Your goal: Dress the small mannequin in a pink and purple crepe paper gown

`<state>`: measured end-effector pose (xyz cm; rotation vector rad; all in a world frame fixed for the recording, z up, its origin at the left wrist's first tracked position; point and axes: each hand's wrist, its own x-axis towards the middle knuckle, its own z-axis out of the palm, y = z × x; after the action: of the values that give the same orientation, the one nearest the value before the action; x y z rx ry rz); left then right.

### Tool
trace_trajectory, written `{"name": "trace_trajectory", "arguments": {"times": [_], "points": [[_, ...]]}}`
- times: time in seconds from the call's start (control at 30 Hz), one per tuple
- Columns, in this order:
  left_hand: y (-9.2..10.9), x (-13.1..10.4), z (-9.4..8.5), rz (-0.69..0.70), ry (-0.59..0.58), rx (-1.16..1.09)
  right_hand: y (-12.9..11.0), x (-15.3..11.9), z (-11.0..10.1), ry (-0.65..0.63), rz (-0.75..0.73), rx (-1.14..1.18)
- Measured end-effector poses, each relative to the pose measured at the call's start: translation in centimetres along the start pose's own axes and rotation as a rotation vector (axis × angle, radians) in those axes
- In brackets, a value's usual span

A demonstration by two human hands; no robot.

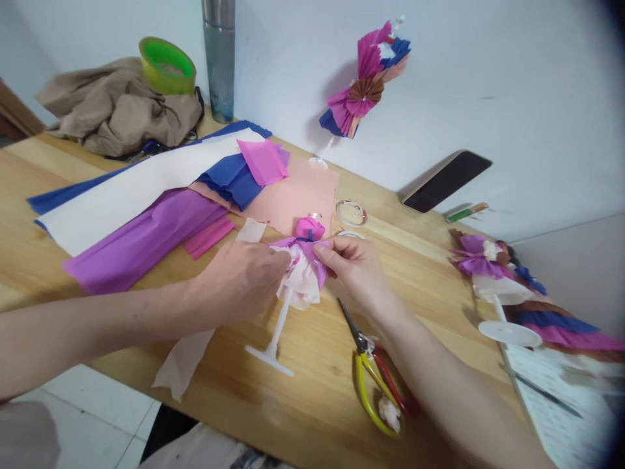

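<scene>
A small paper-dressed doll figure (pixel 309 229) stands on a white stand (pixel 279 332) at the middle of the table. It has a pink top, a blue band at the waist and a skirt of purple over pale crepe paper (pixel 301 286). My left hand (pixel 247 273) is closed at the skirt's left side, fingertips pinching its edge. On the other side my right hand (pixel 354 264) pinches the purple layer between thumb and fingers. Scissors (pixel 364 342) with a yellow and a red handle lie below my right hand. A pale paper strip (pixel 185 361) runs under my left forearm.
Crepe paper sheets in white (pixel 141 189), purple (pixel 146 241), blue (pixel 232 179) and peach (pixel 305 189) lie at the back left. Clear tape rolls (pixel 351 212) sit behind the figure. A phone (pixel 446 181) leans on the wall. Another dressed figure (pixel 488 260) stands right.
</scene>
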<state>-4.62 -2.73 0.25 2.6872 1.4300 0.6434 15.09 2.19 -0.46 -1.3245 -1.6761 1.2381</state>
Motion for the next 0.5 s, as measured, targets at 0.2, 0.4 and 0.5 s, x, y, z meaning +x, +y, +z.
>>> {"name": "trace_trajectory", "arguments": {"times": [0.2,0.4,0.5], "points": [[0.3,2.3,-2.1,-0.141,-0.034,0.146,0.4,-0.1,0.0,0.012,0.044,0.186],[0.0,4.5,-2.5,-0.229,-0.263,-0.042,1.1,0.3,-0.2,0.019,0.098,0.267],[-0.3,5.2,-2.3,-0.272,-0.314,-0.004,1.1,0.3,-0.4,0.031,0.096,0.268]]}}
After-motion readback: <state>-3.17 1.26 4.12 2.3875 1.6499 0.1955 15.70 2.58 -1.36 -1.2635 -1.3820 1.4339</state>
